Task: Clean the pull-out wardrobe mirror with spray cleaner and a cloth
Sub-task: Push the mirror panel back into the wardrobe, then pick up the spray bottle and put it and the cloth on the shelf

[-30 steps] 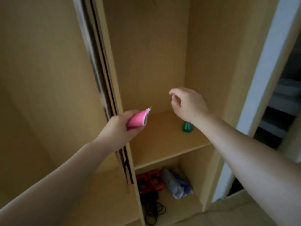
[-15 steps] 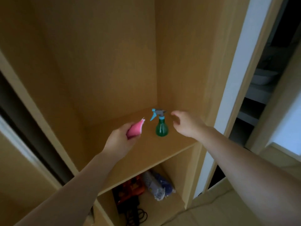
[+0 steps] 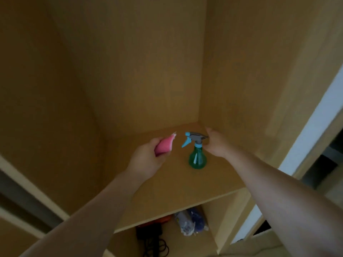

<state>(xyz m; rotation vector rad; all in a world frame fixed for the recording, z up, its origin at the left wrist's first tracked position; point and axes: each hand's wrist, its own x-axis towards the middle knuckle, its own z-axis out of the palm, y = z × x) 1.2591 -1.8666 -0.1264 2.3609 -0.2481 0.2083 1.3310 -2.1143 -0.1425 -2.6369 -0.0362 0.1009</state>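
Observation:
A green spray bottle [image 3: 197, 158] with a blue trigger and grey head stands upright on the wooden wardrobe shelf [image 3: 178, 190]. My right hand [image 3: 218, 143] reaches in from the right, its fingers touching the back of the bottle's head and neck, not closed around it. My left hand [image 3: 146, 158] hovers just left of the bottle and grips a folded pink cloth [image 3: 164, 145]. The dark track and pale frame of the pull-out mirror [image 3: 20, 199] run along the lower left; its glass is not visible.
The shelf sits in a tall wooden compartment with walls close on the left, back and right. Below it lie an orange-and-black tool with cables [image 3: 154, 232] and a bundled bag [image 3: 191, 223]. A white door frame [image 3: 304, 138] rises at the right.
The view has swung right and closer to the shelf. My right hand moved forward from beside the bottle to touch its head. My left hand kept the cloth and stayed left of the bottle.

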